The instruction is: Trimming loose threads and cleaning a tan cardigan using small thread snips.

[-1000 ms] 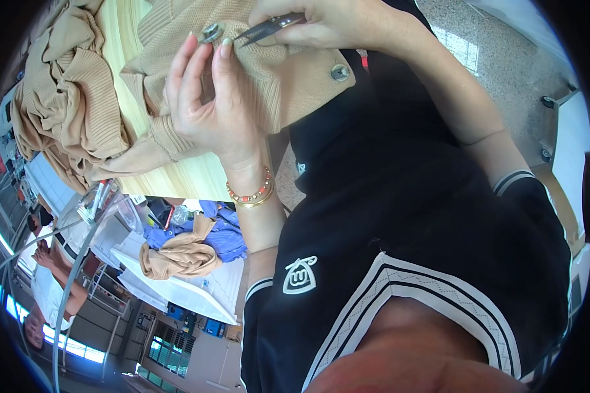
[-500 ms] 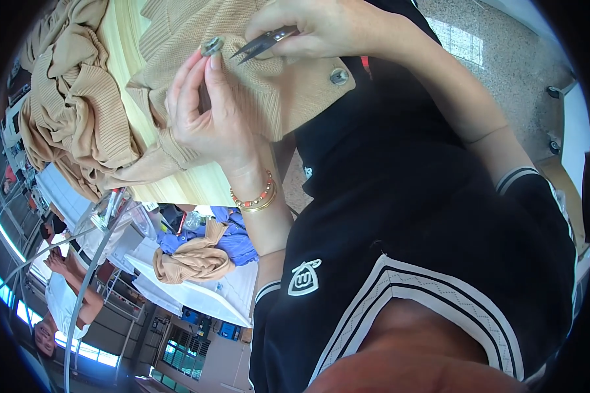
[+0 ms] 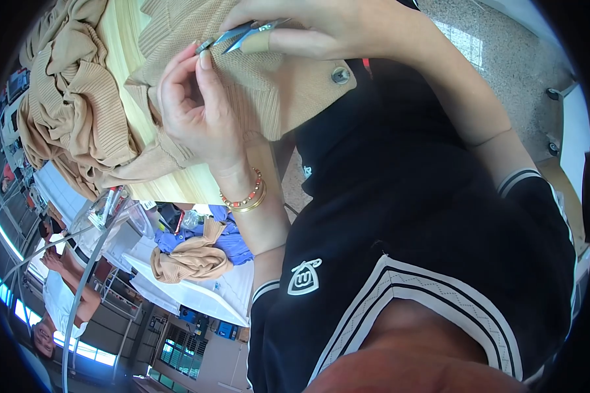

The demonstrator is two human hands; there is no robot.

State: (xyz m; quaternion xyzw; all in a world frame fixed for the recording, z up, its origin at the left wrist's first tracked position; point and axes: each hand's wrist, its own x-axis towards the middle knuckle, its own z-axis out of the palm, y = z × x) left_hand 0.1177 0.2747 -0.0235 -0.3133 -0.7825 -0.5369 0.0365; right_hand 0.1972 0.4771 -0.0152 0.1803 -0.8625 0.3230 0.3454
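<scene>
A tan knit garment lies across the table edge and my lap. My left hand is closed, pinching a small grey-green button between thumb and fingertips above the knit. In my right hand is a pair of thread snips, blades apart and pointing left, their tips right beside the button. What looks like a tan wrap covers one right fingertip. A second button sits near the garment's right corner.
More tan knitwear is heaped at the left of the pale wooden table. Below stands a white tray with blue and tan cloth. A metal rod rises at lower left; a co-worker is beyond it.
The snips have moved left to the button, and their blades now stand wider apart. My left hand has shifted slightly left and tilted the button edge-on.
</scene>
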